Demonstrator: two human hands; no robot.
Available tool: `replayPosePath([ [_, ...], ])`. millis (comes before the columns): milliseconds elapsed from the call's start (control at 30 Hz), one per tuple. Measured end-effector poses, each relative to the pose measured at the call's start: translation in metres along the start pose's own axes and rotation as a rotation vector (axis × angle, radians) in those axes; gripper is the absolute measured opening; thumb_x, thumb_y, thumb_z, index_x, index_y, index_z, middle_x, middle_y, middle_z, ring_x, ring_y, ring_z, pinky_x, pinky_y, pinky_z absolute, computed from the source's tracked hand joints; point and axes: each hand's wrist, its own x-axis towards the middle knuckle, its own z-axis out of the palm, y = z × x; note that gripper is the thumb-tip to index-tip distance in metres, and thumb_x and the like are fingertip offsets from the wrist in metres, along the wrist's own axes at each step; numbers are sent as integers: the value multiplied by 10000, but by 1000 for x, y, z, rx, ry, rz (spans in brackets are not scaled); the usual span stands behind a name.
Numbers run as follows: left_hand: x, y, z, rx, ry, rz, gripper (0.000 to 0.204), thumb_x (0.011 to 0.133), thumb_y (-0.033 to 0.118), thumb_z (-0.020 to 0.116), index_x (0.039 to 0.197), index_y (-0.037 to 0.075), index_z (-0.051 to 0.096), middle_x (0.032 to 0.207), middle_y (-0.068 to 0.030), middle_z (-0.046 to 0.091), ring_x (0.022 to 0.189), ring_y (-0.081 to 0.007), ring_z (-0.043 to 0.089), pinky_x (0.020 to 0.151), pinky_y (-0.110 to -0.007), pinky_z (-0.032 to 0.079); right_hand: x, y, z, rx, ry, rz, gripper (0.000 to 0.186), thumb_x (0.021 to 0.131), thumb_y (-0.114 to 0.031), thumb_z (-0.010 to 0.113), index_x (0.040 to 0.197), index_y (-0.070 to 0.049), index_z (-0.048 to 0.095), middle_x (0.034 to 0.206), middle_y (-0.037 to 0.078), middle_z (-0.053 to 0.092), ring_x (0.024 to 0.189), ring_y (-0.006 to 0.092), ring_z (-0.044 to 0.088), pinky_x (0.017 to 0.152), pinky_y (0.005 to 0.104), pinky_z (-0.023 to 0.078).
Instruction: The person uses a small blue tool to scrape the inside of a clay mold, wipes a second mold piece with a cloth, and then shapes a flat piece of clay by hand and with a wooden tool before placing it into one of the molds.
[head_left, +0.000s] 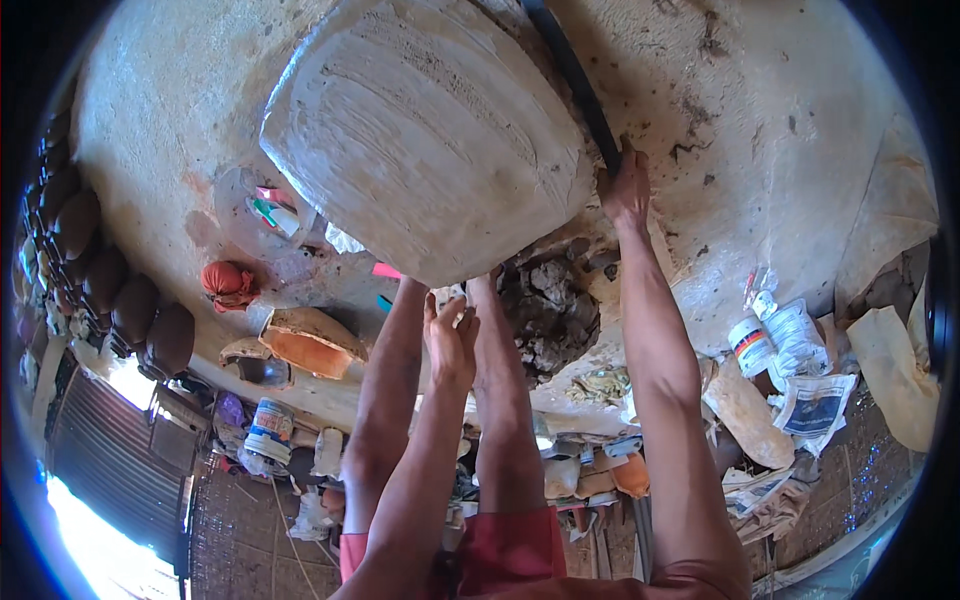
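A broad, pale grey round slab (420, 130) with a rough, streaked top fills the upper middle of the view. Along its right side runs a dark, straight stick (575, 80), and my right hand (627, 185) is closed around its near end. My left hand (450, 335) is between my shins, close to the slab's near rim; its fingers are loosely bent and apart, with nothing seen in them. A heap of dark, lumpy wet clay (550, 310) lies beside my right shin, under the slab's near right edge.
Broken orange-brown pot pieces (315, 340) and a red cloth bundle (228, 285) lie at left. Several dark rounded pots (165, 335) are stacked at far left. A shallow basin (235, 205) stands beside the slab. At right are a white tub (750, 347) and plastic bags (797, 335).
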Motion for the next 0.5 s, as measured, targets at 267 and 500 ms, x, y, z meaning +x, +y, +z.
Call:
replayPosePath([
  [267, 38, 16, 0, -466, -212, -8, 462, 931, 147, 634, 1363, 58, 493, 1379, -161, 530, 1298, -351, 551, 1108, -491, 477, -120, -160, -25, 874, 70, 685, 585, 1055, -373, 541, 1421, 80, 479, 1348, 301, 608, 1153, 393, 635, 999, 458, 475],
  [500, 23, 29, 5, -487, -75, -178, 446, 935, 144, 643, 1340, 34, 493, 1316, -132, 555, 1242, -333, 559, 1072, -437, 483, -108, -231, -46, 516, 187, 888, 624, 954, -258, 729, 1365, 126, 460, 1274, 290, 628, 1106, 345, 664, 974, 409, 511],
])
